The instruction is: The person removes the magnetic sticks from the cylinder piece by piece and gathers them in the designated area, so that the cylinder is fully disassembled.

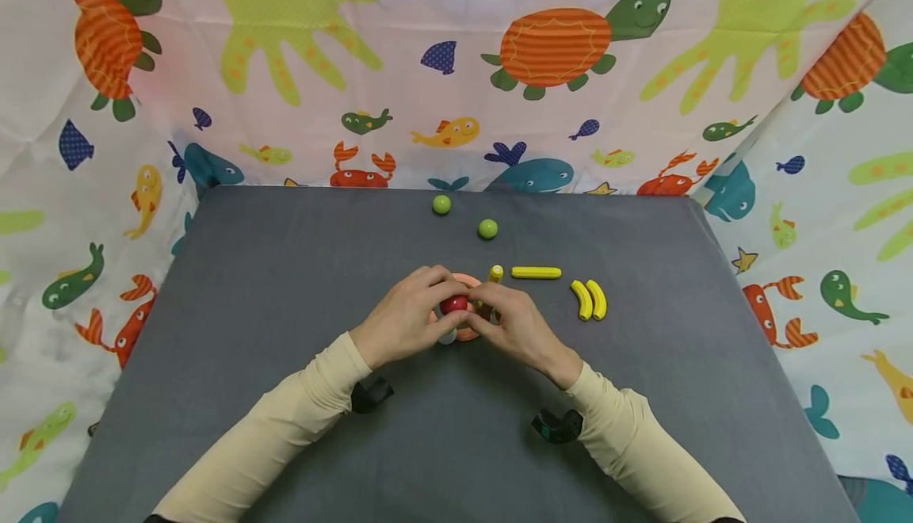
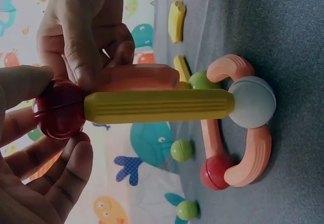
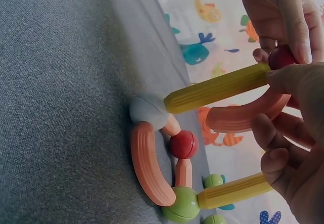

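Note:
My left hand [image 1: 406, 311] pinches a dark red ball [image 2: 59, 110] at the top of an upright yellow ribbed rod [image 2: 159, 106]. The rod's foot sits on a pale blue ball [image 2: 252, 101]. From the other side, my right hand [image 1: 517, 323] holds a curved orange stick [image 3: 245, 115], one end right at the red ball. Below, curved orange pieces [image 3: 149, 163] link the pale blue ball, another red ball [image 3: 184, 144] and a green ball [image 3: 181, 204] in a ring on the table. A second yellow rod [image 3: 235, 191] rises from that green ball, partly behind my right fingers.
Two loose green balls, one [image 1: 441, 204] at the table's back edge and one [image 1: 488, 229] nearer, lie beyond the ring. A straight yellow rod [image 1: 536, 272] and two curved yellow sticks [image 1: 581, 299] lie to the right. A patterned cloth [image 1: 299, 143] hangs behind the grey table [image 1: 285, 253].

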Available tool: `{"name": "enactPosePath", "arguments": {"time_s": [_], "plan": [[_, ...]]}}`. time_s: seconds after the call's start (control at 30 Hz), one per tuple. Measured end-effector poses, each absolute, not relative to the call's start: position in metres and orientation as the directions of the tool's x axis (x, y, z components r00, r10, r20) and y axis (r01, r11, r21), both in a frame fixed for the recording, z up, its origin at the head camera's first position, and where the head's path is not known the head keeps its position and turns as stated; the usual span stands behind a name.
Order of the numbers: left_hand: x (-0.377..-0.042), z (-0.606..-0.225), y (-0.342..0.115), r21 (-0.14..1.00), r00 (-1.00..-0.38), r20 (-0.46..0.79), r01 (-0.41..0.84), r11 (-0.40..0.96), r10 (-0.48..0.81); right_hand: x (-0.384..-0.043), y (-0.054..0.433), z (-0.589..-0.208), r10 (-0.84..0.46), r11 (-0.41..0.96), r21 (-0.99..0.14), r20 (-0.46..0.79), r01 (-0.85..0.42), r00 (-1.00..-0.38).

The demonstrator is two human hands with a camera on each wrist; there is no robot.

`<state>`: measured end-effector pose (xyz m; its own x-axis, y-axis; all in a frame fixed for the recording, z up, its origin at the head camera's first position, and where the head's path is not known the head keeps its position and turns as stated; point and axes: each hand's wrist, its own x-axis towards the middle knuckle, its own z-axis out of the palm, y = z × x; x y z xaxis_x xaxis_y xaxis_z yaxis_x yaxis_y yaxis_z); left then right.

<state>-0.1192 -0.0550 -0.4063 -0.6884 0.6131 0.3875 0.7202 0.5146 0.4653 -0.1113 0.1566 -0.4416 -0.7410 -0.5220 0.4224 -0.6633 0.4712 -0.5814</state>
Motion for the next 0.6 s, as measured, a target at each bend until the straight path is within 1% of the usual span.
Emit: {"name": "enactPosePath", "arguments": {"time_s": [0.13,0.37,0.5,0.6], "plan": [[-0.120,-0.405,-0.056,0.458,-0.683,0.385,0.726,0.514,0.621,-0.112,0.156,-0.442,-0.521,0.481,-0.563,0.433,-0.672,-0.735],[-0.120,-0.407,-0.056,0.457,-0.690,0.371,0.718,0.525,0.621,-0.113,0.155,-0.442,-0.513,0.496,-0.560,0.428,-0.664,-0.744],[-0.120,-0.407,-0.056,0.455,-0.690,0.384,0.719,0.525,0.613,-0.111,0.158,-0.443,-0.497,0.520,-0.579,0.393,-0.628,-0.774],[-0.120,-0.407,-0.056,0.463,-0.695,0.386,0.715,0.524,0.606,-0.108,0.167,-0.447,-0.489,0.522,-0.637,0.321,-0.567,-0.811]]}}
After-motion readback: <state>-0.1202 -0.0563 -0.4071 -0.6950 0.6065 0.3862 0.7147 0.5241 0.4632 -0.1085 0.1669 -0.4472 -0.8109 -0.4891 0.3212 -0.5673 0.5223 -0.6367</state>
